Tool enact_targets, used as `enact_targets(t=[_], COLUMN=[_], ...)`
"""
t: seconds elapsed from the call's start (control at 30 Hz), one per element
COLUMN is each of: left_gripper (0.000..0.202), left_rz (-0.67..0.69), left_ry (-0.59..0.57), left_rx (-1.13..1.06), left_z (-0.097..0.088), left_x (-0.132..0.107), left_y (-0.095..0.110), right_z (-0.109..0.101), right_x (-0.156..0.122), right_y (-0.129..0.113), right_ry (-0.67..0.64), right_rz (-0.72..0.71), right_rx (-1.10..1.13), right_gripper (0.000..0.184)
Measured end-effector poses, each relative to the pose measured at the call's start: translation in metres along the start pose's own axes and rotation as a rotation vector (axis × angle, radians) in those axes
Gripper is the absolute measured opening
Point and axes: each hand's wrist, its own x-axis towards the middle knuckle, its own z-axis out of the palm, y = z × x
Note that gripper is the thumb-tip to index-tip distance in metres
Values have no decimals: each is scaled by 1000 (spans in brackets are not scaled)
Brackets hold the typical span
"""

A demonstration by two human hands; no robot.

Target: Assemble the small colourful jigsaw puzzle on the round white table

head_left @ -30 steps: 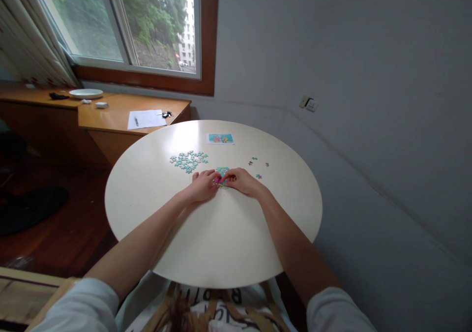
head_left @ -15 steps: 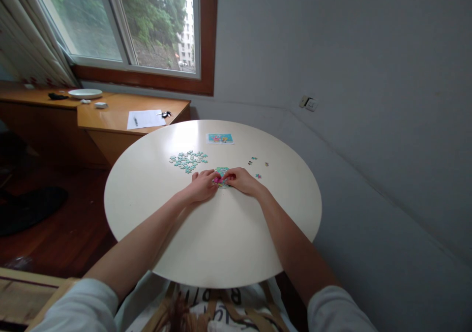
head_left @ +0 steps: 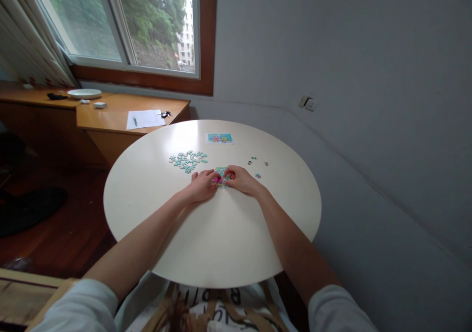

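A partly joined jigsaw puzzle (head_left: pixel 221 170), teal with a pink patch, lies flat on the round white table (head_left: pixel 217 238). My left hand (head_left: pixel 204 183) rests on the table with its fingers closed against the puzzle's left edge, covering part of it. At the right side of the puzzle, my right hand (head_left: pixel 239 178) has thumb and fingers pinched together over a puzzle piece that they mostly hide. Beyond my left hand spreads a pile of loose teal puzzle pieces (head_left: pixel 189 161). Several single pieces lie apart to the right, among them a teal and pink piece (head_left: pixel 258 176).
A small picture card (head_left: pixel 220 138) lies toward the table's far side. Behind, a wooden desk (head_left: pixel 110 120) carries a sheet of paper (head_left: pixel 145 119), keys (head_left: pixel 165 114) and a white plate (head_left: pixel 84 93). A grey wall (head_left: pixel 368 101) runs along the right.
The right hand's fingers have lifted and shifted slightly at the puzzle's right edge, baring a bit more of it. My left hand has stayed in place.
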Motion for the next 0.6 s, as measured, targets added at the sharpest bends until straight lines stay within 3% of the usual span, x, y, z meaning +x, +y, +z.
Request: enact_targets(t=[0.1,0.3,0.5,0.6], left_gripper=[38,39,40,39], left_rz=[-2,-18,-33,-36], left_ry=[2,0,-6,19], left_rx=[6,14,15,-8], left_z=[1,1,-1,-1], left_x=[1,1,-1,-1], left_y=[-1,1,3,3], right_z=[0,-1,-8,-14], right_x=[1,0,6,6], right_y=[0,3,7,9], right_ry=[69,-19,322,426], right_rz=[-19,1,15,45], right_rx=[18,-49,38,-2], right_gripper=[15,14,16,16])
